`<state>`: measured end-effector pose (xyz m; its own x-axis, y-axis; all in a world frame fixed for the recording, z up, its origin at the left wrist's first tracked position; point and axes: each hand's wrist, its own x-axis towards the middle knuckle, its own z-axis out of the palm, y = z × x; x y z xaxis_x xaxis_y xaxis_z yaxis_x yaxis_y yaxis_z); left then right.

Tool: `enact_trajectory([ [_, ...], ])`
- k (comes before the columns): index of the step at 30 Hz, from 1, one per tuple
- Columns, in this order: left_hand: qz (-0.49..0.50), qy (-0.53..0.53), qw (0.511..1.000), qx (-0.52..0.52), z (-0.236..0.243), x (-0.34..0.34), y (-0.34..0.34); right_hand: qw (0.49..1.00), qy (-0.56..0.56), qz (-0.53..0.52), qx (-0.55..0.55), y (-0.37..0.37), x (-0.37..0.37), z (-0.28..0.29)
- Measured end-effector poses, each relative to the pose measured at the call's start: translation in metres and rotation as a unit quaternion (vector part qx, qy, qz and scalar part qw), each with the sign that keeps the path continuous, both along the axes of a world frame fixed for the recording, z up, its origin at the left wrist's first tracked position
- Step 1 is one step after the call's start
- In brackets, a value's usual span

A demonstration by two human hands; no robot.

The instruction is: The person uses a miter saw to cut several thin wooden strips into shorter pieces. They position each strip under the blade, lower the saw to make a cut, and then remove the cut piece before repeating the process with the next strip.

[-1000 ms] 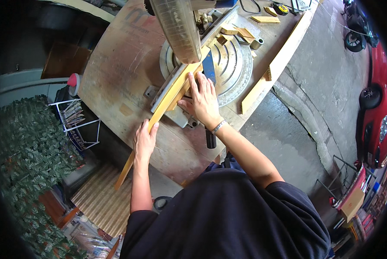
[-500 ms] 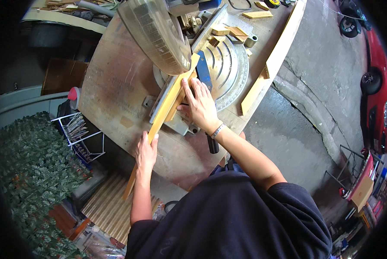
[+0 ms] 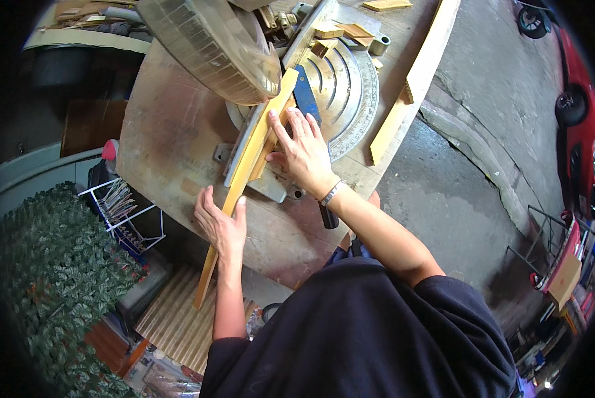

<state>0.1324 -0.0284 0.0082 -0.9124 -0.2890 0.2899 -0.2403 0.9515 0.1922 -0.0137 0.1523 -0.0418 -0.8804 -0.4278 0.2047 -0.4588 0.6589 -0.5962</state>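
Observation:
A long yellow wooden strip lies diagonally along the metal fence of a mitre saw with a clear, dusty blade guard. My right hand grips the strip and a shorter piece beside it, fingertips on top, thumb at the side. It is just below a blue plate. My left hand is loosely around the strip nearer me, fingers apart; whether it touches is unclear. Small offcuts lie on the saw's far right part.
The saw stands on a worn wooden table. A long board lies along its right edge. Leafy greenery, a white wire rack and corrugated sheet are at left and below. A red car is on the right.
My left hand has loosened from the strip, its fingers now spreading. My right hand stays on the wood. The view has shifted, with the saw and guard further up-left.

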Motion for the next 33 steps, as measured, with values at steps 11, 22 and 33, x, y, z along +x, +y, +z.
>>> enact_trajectory([
  [11, -0.164, -0.096, 0.982, 0.016, -0.014, -0.102, 0.022, 0.997, -0.021, 0.017, -0.076, 0.006, -0.024, 0.014],
  [22, -0.038, 0.003, 0.999, 0.036, -0.058, -0.097, 0.062, 0.942, 0.031, -0.113, -0.316, 0.149, -0.18, 0.253],
  [33, -0.136, -0.034, 0.99, -0.032, -0.051, -0.112, 0.036, 0.972, -0.168, -0.103, 0.129, 0.06, -0.325, 0.355],
])
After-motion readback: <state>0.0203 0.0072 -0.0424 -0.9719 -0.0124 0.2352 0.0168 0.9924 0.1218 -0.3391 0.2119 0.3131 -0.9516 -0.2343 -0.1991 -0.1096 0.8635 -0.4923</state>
